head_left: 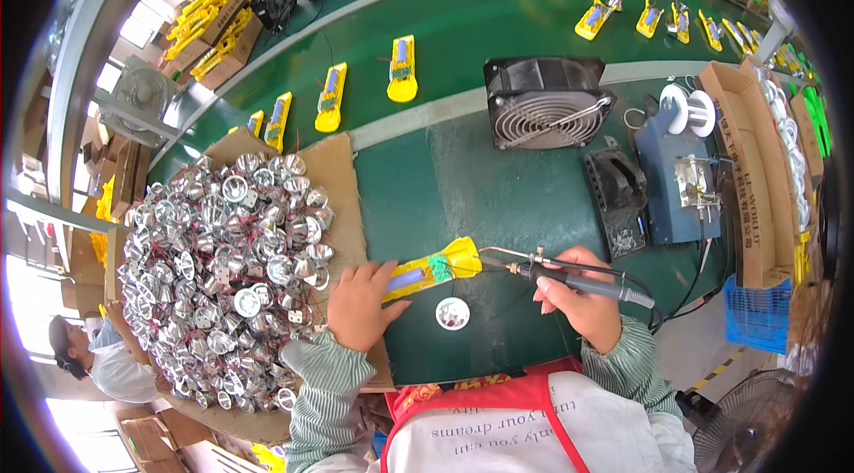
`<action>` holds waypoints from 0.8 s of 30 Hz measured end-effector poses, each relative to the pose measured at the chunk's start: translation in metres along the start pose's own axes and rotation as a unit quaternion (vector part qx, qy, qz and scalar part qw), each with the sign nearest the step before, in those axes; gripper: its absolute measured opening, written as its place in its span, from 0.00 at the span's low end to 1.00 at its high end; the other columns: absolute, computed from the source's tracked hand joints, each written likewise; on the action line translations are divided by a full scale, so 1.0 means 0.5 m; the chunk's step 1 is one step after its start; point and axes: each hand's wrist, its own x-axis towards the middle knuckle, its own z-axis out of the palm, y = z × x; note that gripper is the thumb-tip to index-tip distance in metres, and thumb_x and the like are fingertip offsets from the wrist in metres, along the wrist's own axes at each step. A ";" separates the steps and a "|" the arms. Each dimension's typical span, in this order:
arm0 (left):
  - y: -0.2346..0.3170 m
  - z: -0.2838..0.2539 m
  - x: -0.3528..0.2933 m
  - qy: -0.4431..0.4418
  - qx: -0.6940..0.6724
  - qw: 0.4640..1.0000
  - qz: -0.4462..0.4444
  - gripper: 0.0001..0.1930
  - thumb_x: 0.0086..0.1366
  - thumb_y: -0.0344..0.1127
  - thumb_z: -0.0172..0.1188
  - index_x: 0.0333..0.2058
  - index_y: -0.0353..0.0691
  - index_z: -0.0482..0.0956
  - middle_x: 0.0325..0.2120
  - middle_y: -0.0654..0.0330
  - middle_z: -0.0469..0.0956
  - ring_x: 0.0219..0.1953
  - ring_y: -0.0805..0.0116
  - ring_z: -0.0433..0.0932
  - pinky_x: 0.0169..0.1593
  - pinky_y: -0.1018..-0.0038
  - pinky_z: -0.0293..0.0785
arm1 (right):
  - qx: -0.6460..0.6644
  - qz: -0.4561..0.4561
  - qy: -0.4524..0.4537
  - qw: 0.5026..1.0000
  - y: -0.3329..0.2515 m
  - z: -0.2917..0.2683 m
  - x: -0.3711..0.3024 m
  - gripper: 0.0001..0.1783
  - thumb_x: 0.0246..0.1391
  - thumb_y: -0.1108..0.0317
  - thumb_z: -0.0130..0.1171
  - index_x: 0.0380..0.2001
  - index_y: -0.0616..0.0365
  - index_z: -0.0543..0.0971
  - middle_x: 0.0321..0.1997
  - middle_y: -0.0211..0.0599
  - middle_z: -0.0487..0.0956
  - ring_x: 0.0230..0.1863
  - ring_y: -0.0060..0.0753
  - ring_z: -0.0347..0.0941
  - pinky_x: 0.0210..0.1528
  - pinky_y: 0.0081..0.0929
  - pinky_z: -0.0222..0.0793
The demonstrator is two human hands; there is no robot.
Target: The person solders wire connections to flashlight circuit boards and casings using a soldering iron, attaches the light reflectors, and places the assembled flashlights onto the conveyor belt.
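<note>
My left hand (pixel 358 306) grips the near-left end of a yellow flashlight housing (pixel 463 256), thumb below and fingers above, on the green bench. Inside the housing lie a purple cylindrical battery (pixel 406 280) and a small green circuit board (pixel 439 268). A round silver reflector (pixel 452 314) rests just below it, with thin wire nearby. In my right hand (pixel 587 304) is a soldering iron (pixel 578 283), held like a pen. Its thin bent tip points left, close to the housing's wide end; whether it touches cannot be made out.
A large heap of silver reflectors (pixel 231 268) lies on cardboard at my left. Beyond the bench, a green conveyor (pixel 489 20) carries several yellow housings. A black fan (pixel 547 104), an iron stand (pixel 616 197), a blue solder feeder (pixel 676 180) and a cardboard box (pixel 743 171) stand right.
</note>
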 end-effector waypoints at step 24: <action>0.011 0.127 0.711 0.024 -0.559 0.819 -0.126 0.37 0.56 0.30 0.56 0.61 0.34 0.47 0.53 0.44 0.63 0.50 0.57 0.69 0.47 0.67 0.71 | -0.001 0.092 0.070 0.993 -0.001 -0.056 0.056 0.10 0.48 0.75 0.60 0.33 0.66 0.70 0.27 0.39 0.77 0.26 0.22 0.74 0.26 0.18 0.72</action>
